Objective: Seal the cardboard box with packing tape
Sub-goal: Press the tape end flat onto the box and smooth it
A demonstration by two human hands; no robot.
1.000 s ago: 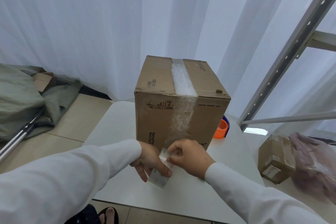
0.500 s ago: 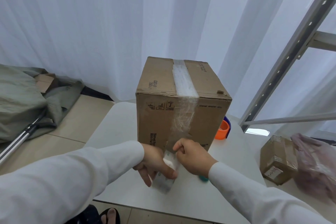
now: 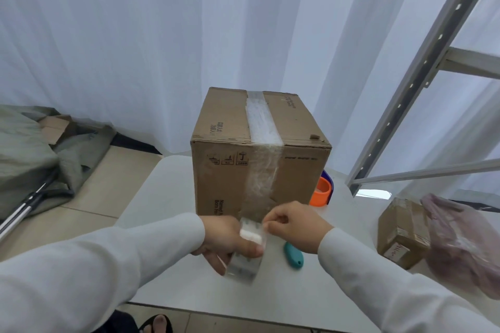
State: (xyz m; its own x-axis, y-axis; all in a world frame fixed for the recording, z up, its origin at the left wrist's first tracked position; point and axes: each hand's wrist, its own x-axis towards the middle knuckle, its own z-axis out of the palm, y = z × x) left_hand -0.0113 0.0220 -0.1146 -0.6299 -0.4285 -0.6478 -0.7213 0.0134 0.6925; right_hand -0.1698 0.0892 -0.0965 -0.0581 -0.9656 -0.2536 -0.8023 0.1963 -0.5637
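From the head camera, the left hand (image 3: 227,240) is curled around a roll of clear packing tape (image 3: 244,259), thumb pressed across its upper face and fingers wrapped beneath, holding it just in front of the box's lower edge. The right hand (image 3: 293,226) is closed into a pinch, thumb and forefinger meeting on the tape where it leaves the roll; whether they grip the strip itself or only press it is hard to tell through the clear film. Both arms wear pale long sleeves.

The cardboard box (image 3: 259,159) stands upright on a white table (image 3: 167,197), flaps shut. A strip of tape (image 3: 261,127) runs along the top seam and down the near face, wrinkled and cloudy there, reaching toward the hands.

On the table just right of the hands lies a teal utility knife (image 3: 293,254). An orange tape dispenser (image 3: 322,192) sits beside the box's right side, partly hidden.

White curtains (image 3: 135,35) close off the background. A grey metal shelving frame (image 3: 422,73) rises at right, with a smaller taped carton (image 3: 400,232) and a pinkish plastic bag (image 3: 465,246) below it. At left, grey-green fabric (image 3: 29,154) lies heaped on the tiled floor (image 3: 108,192).
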